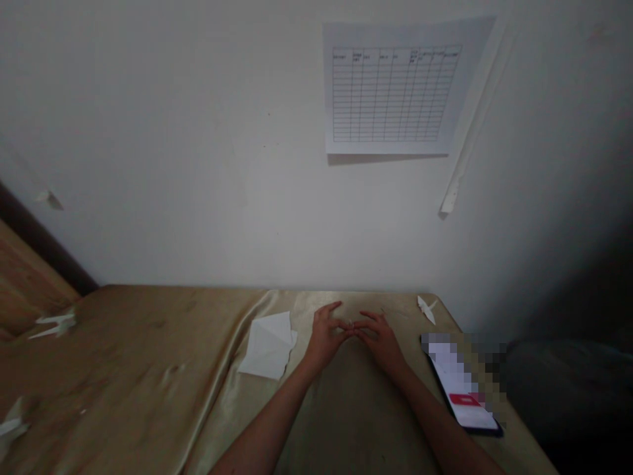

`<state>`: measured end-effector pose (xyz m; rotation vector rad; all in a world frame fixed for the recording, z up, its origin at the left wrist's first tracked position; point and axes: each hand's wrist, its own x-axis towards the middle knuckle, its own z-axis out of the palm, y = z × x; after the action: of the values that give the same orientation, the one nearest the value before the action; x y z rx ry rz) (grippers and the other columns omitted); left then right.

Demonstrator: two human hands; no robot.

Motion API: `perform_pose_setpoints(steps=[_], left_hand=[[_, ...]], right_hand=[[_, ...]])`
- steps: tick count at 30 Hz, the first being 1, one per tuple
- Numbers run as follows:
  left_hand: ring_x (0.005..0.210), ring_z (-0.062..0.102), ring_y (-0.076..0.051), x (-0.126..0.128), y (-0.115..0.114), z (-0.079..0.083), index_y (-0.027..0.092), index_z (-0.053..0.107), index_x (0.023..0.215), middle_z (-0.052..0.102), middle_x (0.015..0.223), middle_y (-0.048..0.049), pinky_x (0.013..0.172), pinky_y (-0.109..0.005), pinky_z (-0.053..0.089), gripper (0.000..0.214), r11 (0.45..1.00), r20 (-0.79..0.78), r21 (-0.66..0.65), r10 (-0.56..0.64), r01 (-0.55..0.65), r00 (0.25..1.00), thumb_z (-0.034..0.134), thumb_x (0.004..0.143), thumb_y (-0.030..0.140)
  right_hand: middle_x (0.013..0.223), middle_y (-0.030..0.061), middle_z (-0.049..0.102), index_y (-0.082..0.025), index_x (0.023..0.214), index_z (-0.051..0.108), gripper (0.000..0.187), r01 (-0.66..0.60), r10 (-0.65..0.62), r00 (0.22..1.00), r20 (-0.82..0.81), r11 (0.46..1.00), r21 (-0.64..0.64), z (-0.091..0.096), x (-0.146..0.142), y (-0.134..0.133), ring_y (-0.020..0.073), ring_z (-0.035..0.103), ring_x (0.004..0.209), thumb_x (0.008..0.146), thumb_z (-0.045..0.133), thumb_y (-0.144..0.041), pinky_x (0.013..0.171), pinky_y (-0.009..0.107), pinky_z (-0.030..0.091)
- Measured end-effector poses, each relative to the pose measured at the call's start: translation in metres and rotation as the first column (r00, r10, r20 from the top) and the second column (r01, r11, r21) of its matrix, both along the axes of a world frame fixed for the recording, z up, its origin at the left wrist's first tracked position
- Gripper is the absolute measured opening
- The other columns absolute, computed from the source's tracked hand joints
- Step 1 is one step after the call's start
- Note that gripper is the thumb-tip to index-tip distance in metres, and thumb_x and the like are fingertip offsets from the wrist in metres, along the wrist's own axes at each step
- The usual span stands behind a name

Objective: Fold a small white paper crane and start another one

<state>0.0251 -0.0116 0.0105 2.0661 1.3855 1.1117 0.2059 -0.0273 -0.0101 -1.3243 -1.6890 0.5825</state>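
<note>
My left hand (325, 333) and my right hand (380, 336) meet fingertip to fingertip above the cloth-covered table. Between the pinched thumbs and index fingers shows a tiny white piece of paper (351, 324), mostly hidden by the fingers. The other fingers of both hands are lifted and spread. Left of my left hand lies a small stack of white paper sheets (267, 346) with a crease and uneven edges. To the right of my right hand, near the table's far corner, sits a folded paper crane (426, 310).
A phone (462, 389) with a lit screen lies along the table's right edge. More folded white paper shapes, one at the far left (55, 323) and another at the near left (12, 425), rest on the wrinkled gold cloth (148, 369). A printed table sheet (395, 92) hangs on the wall.
</note>
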Motion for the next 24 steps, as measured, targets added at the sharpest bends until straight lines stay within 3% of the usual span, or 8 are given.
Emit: perform_pose_setpoints(steps=[6,14,24], left_hand=[[0.132,0.044,-0.026,-0.001,0.002,-0.003,0.027,0.078,0.076,0.055,0.140,-0.0019,0.115,-0.044,0.035,0.005,0.999,-0.011,0.028,-0.027,0.027,1.000,0.079,0.075,0.032],[0.128,0.047,-0.027,0.001,0.001,-0.005,0.028,0.079,0.076,0.059,0.135,-0.0024,0.112,-0.046,0.035,0.004,1.000,-0.071,-0.006,0.005,-0.006,0.997,0.079,0.073,0.026],[0.126,0.047,-0.029,0.004,0.003,-0.011,0.026,0.077,0.069,0.062,0.130,-0.0036,0.110,-0.050,0.036,0.010,1.000,-0.017,-0.009,-0.015,0.015,1.000,0.080,0.066,0.017]], right_hand=[[0.122,0.0068,0.065,-0.029,0.093,0.076,0.020,0.000,0.000,1.000,-0.024,1.000,-0.015,-0.005,0.000,0.002,0.0245,0.053,0.123,0.083,0.063,-0.040,0.115,0.049,0.028],[0.117,0.0084,0.067,-0.026,0.088,0.075,0.014,0.047,-0.048,0.997,0.065,0.999,0.018,-0.007,-0.005,0.000,0.0256,0.055,0.121,0.079,0.065,-0.029,0.118,0.059,0.010],[0.099,0.0036,0.072,-0.025,0.084,0.069,0.007,0.053,-0.080,0.982,0.173,0.986,0.159,-0.010,-0.011,-0.001,0.0258,0.059,0.114,0.078,0.064,-0.026,0.116,0.064,0.006]])
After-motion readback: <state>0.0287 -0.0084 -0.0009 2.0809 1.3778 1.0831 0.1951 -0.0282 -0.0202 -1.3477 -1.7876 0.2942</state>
